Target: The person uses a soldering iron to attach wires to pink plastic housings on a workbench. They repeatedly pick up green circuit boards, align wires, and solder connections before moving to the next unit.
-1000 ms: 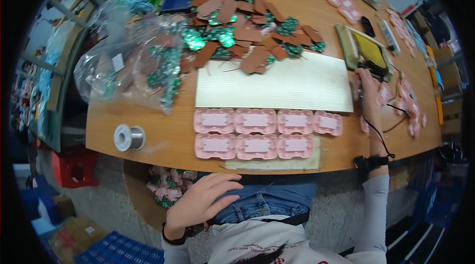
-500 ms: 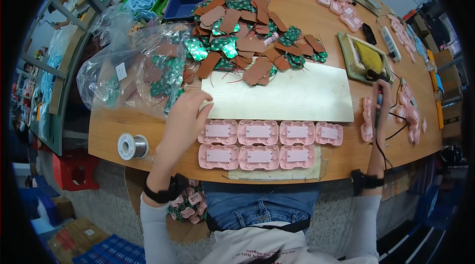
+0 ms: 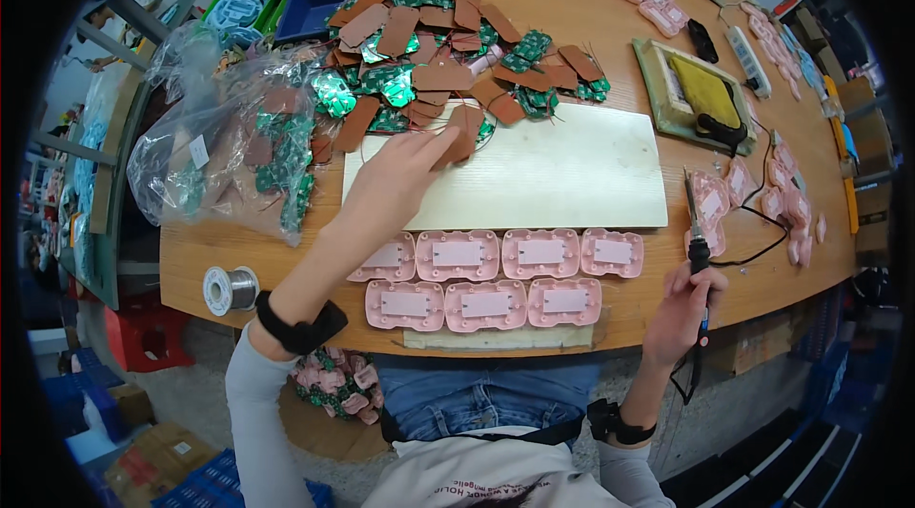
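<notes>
My left hand (image 3: 405,174) reaches over the pale wooden board (image 3: 562,170), its fingers closed on a brown-backed circuit board (image 3: 466,127) at the edge of a heap. In that heap, green circuit boards (image 3: 396,84) and brown flat pieces lie mixed with thin red wires. My right hand (image 3: 681,313) grips a soldering iron (image 3: 700,258) near the table's front right, its metal tip pointing up and away from me. Between the hands sit two rows of pink plastic shells (image 3: 457,254), open side up; my left forearm partly covers one at the row's left end.
A solder spool (image 3: 231,291) stands at the front left, below a clear plastic bag (image 3: 210,165) of boards. Right of the wooden board are a wooden-framed holder with a yellow sponge (image 3: 703,93), a power strip (image 3: 748,60) and more pink shells (image 3: 710,198). A blue bin (image 3: 315,8) stands at the back left.
My left hand has moved right and away from me onto the brown-backed board. My right hand has brought the soldering iron from beside the sponge holder toward the front edge, tip now upward.
</notes>
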`<action>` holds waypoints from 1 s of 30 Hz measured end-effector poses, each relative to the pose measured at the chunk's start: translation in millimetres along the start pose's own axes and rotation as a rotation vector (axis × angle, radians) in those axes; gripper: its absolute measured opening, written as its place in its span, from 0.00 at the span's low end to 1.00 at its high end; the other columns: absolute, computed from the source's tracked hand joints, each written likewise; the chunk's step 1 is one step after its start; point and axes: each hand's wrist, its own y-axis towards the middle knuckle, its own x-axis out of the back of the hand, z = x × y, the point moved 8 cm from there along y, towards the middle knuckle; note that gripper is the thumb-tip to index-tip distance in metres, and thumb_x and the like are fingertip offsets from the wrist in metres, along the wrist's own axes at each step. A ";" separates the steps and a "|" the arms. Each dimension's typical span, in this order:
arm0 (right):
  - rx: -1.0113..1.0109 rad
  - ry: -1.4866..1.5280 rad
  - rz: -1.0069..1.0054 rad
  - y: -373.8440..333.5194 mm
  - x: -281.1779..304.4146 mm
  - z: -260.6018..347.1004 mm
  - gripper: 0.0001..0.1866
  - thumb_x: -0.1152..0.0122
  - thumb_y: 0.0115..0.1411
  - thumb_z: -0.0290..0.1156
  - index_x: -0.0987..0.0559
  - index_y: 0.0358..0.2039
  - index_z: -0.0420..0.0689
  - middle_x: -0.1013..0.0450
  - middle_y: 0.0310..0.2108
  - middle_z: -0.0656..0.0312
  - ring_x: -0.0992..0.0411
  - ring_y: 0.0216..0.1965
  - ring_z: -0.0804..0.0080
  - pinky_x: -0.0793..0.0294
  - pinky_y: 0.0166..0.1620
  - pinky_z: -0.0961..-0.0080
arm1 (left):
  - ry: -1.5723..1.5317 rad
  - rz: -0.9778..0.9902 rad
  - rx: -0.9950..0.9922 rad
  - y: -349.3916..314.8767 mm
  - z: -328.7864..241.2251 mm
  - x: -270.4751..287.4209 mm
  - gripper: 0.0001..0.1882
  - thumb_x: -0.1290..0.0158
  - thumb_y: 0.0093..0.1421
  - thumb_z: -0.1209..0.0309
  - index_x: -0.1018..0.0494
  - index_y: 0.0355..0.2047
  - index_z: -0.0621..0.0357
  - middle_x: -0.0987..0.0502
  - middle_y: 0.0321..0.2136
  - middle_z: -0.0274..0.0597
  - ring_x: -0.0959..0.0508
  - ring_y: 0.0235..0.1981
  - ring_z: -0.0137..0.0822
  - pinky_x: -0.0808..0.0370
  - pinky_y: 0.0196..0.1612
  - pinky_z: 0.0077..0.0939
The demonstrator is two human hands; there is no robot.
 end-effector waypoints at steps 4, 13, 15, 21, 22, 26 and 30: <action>-0.060 0.060 0.015 -3.3 -0.8 -10.6 0.07 0.53 0.62 0.33 0.35 0.33 0.43 0.42 0.24 0.63 0.43 0.28 0.76 0.43 0.32 0.78 | -0.156 0.133 -0.038 -21.7 -5.2 14.8 0.19 0.51 0.49 0.84 0.29 0.43 0.60 0.27 0.43 0.45 0.30 0.47 0.46 0.32 0.49 0.34; -0.079 0.035 0.076 -4.9 -13.3 -11.1 0.05 0.54 0.61 0.30 0.36 0.32 0.43 0.42 0.23 0.62 0.43 0.27 0.75 0.43 0.32 0.77 | 0.043 -0.191 0.314 -48.8 40.5 40.1 0.10 0.44 0.50 0.71 0.28 0.32 0.62 0.27 0.36 0.44 0.29 0.39 0.45 0.32 0.41 0.36; -0.096 0.021 0.080 -6.2 -20.9 -10.4 0.05 0.54 0.60 0.30 0.36 0.32 0.43 0.41 0.23 0.62 0.42 0.27 0.75 0.43 0.31 0.77 | 0.077 -0.152 0.358 -40.9 47.5 31.3 0.14 0.42 0.51 0.65 0.29 0.32 0.63 0.28 0.34 0.45 0.30 0.37 0.45 0.33 0.40 0.36; -0.108 0.017 0.145 -12.7 -35.5 -15.0 0.05 0.54 0.59 0.29 0.35 0.31 0.42 0.39 0.23 0.61 0.41 0.26 0.76 0.43 0.30 0.79 | 0.177 -0.142 0.287 -29.2 24.2 18.4 0.20 0.39 0.48 0.59 0.30 0.34 0.61 0.31 0.35 0.45 0.30 0.38 0.44 0.33 0.42 0.33; -0.116 0.009 0.154 -14.5 -36.6 -16.5 0.05 0.53 0.59 0.29 0.35 0.31 0.41 0.39 0.23 0.61 0.41 0.26 0.76 0.42 0.31 0.80 | 0.212 -0.166 0.236 -30.9 15.3 18.3 0.20 0.39 0.48 0.60 0.30 0.35 0.60 0.31 0.36 0.45 0.30 0.38 0.44 0.33 0.43 0.33; -0.113 -0.020 0.171 -19.8 -40.3 -20.3 0.06 0.52 0.59 0.30 0.34 0.30 0.41 0.37 0.23 0.62 0.40 0.25 0.77 0.42 0.30 0.80 | -0.012 -0.025 0.251 -39.0 22.4 11.9 0.20 0.37 0.47 0.65 0.31 0.36 0.59 0.33 0.38 0.44 0.30 0.39 0.42 0.32 0.44 0.32; -0.118 -0.016 0.210 -20.0 -45.0 -18.7 0.06 0.52 0.59 0.31 0.35 0.31 0.42 0.39 0.23 0.62 0.42 0.25 0.77 0.43 0.30 0.79 | -0.379 -0.043 0.410 -48.0 46.0 11.3 0.23 0.38 0.45 0.73 0.33 0.42 0.59 0.33 0.40 0.43 0.29 0.39 0.38 0.31 0.42 0.30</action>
